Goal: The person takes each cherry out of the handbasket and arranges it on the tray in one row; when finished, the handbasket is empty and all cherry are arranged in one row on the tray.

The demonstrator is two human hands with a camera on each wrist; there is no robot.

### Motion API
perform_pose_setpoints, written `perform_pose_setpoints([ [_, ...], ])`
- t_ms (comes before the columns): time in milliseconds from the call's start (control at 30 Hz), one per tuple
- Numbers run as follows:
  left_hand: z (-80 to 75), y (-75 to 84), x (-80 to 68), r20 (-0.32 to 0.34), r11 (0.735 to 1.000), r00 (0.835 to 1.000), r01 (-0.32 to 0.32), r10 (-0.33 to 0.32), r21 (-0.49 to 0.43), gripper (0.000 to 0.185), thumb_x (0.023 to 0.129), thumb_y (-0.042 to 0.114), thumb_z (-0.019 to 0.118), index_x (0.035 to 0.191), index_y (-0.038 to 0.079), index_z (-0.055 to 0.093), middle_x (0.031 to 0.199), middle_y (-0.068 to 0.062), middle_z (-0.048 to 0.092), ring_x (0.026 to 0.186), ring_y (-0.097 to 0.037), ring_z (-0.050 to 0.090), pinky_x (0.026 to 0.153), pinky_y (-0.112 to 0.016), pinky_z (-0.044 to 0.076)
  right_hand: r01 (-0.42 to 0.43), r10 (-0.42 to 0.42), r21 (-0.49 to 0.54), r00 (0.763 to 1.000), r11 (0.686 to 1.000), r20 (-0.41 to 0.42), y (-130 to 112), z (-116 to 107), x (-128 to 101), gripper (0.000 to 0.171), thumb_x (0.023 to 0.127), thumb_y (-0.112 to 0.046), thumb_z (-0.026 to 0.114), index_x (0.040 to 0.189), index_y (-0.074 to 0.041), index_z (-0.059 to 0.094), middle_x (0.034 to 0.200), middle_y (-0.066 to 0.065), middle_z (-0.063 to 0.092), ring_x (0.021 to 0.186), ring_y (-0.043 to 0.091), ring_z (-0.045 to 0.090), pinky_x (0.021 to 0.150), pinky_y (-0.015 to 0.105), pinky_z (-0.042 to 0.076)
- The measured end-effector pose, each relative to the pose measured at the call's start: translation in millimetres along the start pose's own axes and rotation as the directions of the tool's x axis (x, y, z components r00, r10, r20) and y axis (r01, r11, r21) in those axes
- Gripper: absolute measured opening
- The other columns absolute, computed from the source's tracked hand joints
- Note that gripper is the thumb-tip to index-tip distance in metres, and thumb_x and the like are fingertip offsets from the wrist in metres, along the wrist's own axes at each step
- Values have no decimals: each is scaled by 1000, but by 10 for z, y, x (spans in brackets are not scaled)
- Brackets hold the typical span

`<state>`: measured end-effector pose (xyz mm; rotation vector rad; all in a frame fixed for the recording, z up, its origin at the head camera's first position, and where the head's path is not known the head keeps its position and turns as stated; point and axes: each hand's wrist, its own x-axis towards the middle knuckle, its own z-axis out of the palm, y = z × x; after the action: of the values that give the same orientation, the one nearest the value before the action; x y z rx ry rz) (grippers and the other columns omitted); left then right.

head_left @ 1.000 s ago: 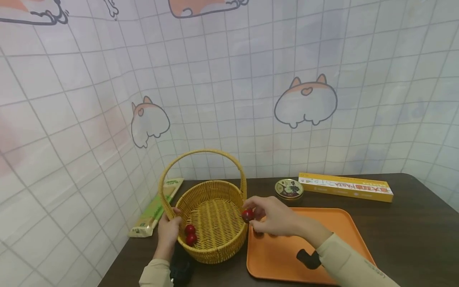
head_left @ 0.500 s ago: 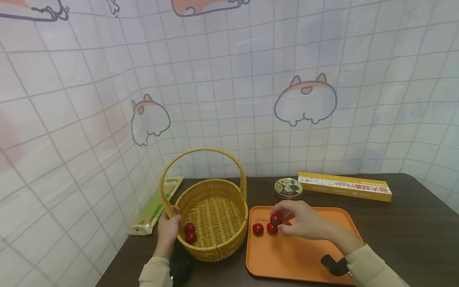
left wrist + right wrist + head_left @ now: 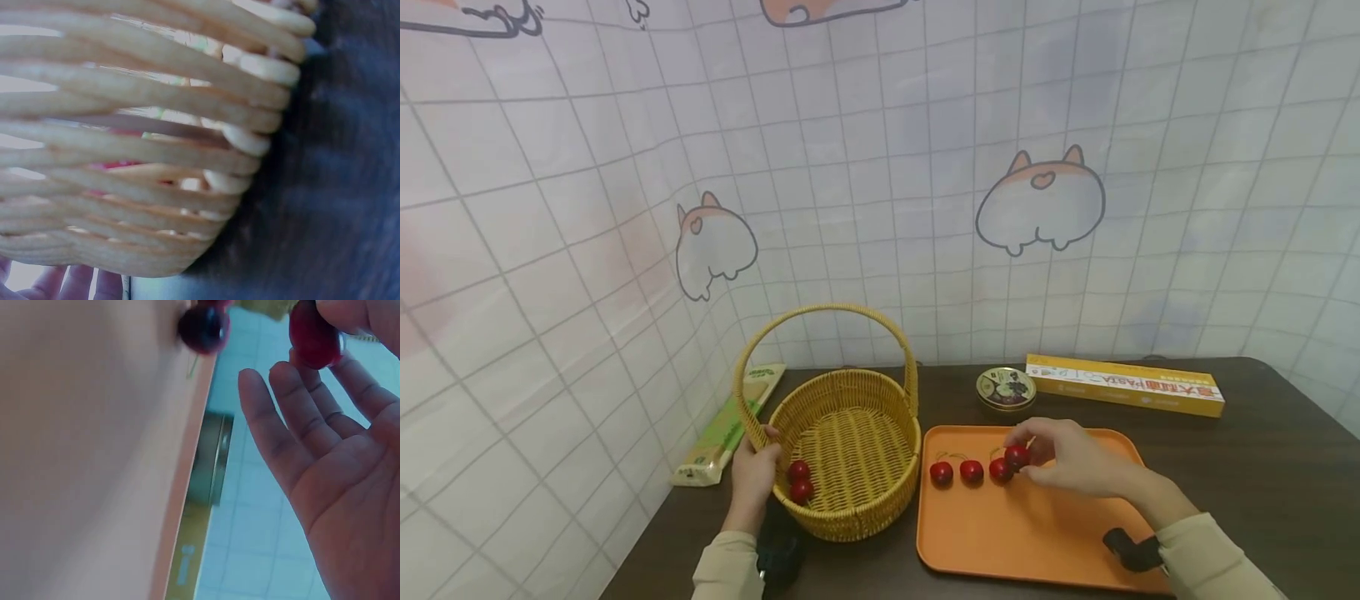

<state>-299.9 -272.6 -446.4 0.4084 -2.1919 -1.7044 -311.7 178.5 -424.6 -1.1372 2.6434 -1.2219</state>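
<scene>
My left hand (image 3: pixel 754 477) grips the left side of a yellow wicker basket (image 3: pixel 857 527) where its tall handle meets the rim. Two red cherries (image 3: pixel 801 492) lie inside, near the basket's left wall. Over an orange tray (image 3: pixel 985 542), my right hand (image 3: pixel 1078 462) pinches a cherry (image 3: pixel 315 337) between thumb and fingertips, with the other fingers spread. Three more cherries (image 3: pixel 972 472) with thin stems sit in a row along the tray's far left part, the rightmost just beside the pinched one. The left wrist view shows mostly the basket's woven wall (image 3: pixel 125 150).
A round tin (image 3: pixel 1006 389) stands behind the tray, touching or nearly touching a long yellow pasta box (image 3: pixel 1123 386). Left of the basket lies a green and cream packet (image 3: pixel 730 425). A gridded curtain (image 3: pixel 865 167) hangs behind the dark table (image 3: pixel 1262 467).
My right hand has moved right, from the basket's rim to over the tray's middle, still holding a cherry. The row of cherries it covered is uncovered. My left hand stays on the basket.
</scene>
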Motion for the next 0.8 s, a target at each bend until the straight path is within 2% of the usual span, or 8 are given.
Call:
perform_pose_setpoints([
  [133,9,5,-5,0,1000,1000,0,0,-3,32,85,2,46,117,2,51,111,-16,48,91,-29,45,75,-37,37,-38,37,-39,999,999,-8,137,-57,-38,32,81,-10,70,113,-11,63,97,-5,64,82,9,60,73,30,52],
  [300,16,6,-9,-9,1000,1000,4,-4,-3,32,85,3,46,116,3,52,111,-17,49,94,-31,47,76,-37,38,-79,80,-30,997,996,19,273,-76,-73,32,84,-14,71,115,-9,63,95,-3,64,84,10,62,75,28,52],
  [500,19,5,-7,-18,1000,1000,2,-1,2,31,85,4,47,116,3,52,113,-19,51,96,-31,49,76,-37,40,-111,111,-10,993,994,47,331,-99,-88,33,85,-20,72,115,-10,64,100,1,63,84,11,62,73,27,51],
  [667,20,-8,-1,-25,1000,1000,-7,7,-5,30,85,3,47,115,2,53,115,-20,52,97,-32,51,76,-38,42,-146,146,4,987,989,66,376,-69,-96,32,85,-22,74,114,-11,64,96,1,64,80,11,62,67,26,49],
  [800,23,1,-6,-32,1000,999,-8,8,-8,30,85,2,48,114,2,53,111,-19,52,95,-31,50,74,-36,41,-135,135,1,988,991,73,388,-49,-91,33,83,-21,75,113,-9,65,97,0,65,81,9,61,67,26,49],
])
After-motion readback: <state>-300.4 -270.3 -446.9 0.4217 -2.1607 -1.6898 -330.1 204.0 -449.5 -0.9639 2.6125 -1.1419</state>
